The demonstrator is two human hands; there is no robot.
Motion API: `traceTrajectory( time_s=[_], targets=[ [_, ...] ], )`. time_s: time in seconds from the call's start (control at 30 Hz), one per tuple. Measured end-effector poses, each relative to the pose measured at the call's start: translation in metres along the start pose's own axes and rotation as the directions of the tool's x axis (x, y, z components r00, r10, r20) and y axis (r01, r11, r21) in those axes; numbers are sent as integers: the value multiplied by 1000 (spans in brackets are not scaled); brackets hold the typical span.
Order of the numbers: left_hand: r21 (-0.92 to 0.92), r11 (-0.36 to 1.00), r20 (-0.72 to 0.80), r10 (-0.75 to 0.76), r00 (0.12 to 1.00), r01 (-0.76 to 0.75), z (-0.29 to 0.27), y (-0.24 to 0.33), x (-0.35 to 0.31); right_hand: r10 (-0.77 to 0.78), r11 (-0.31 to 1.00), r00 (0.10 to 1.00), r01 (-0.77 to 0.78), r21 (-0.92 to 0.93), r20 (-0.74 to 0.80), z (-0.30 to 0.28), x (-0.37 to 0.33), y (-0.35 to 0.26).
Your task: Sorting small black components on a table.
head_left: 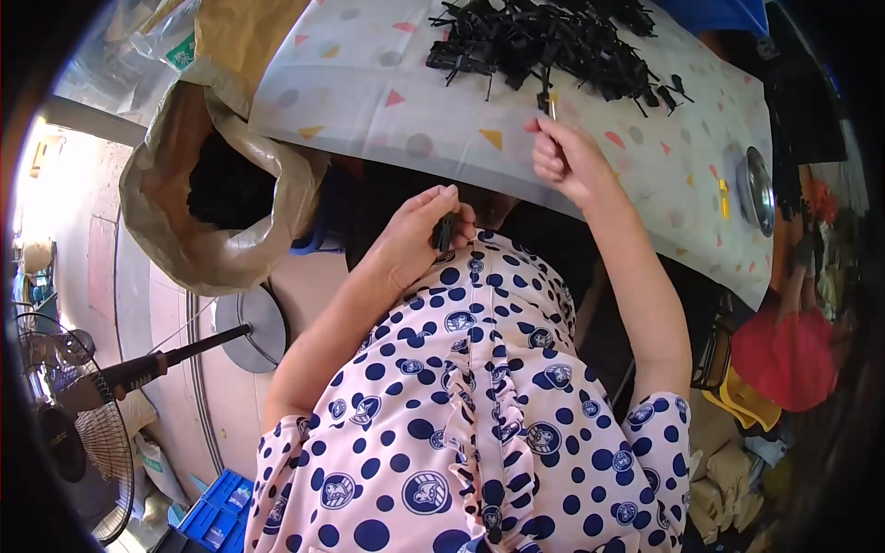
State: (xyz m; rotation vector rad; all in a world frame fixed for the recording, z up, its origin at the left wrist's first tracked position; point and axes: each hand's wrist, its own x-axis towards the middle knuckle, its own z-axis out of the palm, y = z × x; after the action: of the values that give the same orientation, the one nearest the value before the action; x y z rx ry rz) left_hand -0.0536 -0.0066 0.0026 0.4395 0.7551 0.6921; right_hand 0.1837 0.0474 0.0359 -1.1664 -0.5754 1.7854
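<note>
Centrally, I see the left hand (429, 221) closed around a small black part (443, 237), just above the patterned garment (461, 387). The right hand (567, 157) grips a slim tool (552, 108), its far end at the near edge of a black pile (544, 46); contact I cannot tell. Outward, the table (359, 106) bears this pile; left, an open sack (212, 263); right, a metal dish (758, 189).

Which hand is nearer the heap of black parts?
Right. The right hand, holding a slim tool, is over the table, just short of the heap of black parts. The left hand is farther off, beyond the table's near edge, holding a black piece.
</note>
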Motion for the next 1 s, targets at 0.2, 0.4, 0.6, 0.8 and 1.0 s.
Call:
traceTrajectory(
  time_s=[0.2,0.4,0.6,0.8,1.0],
  targets=[
    [100,988,104,104,989,-114,28,9,7,-38,948,993,71,-311,111,9,-63,33],
    [45,997,295,42,955,-58,35,15,8,-76,830,938,247,-500,337,10,-75,60],
    [89,987,203,113,973,-133,43,6,4,-117,778,927,309,-548,356,6,-81,66],
    [309,900,184,259,948,-306,50,5,-1,-224,642,936,352,-681,272,3,-87,69],
    [527,755,223,320,921,-390,49,3,-7,-481,651,863,469,-596,154,18,-88,74]
  ],
)
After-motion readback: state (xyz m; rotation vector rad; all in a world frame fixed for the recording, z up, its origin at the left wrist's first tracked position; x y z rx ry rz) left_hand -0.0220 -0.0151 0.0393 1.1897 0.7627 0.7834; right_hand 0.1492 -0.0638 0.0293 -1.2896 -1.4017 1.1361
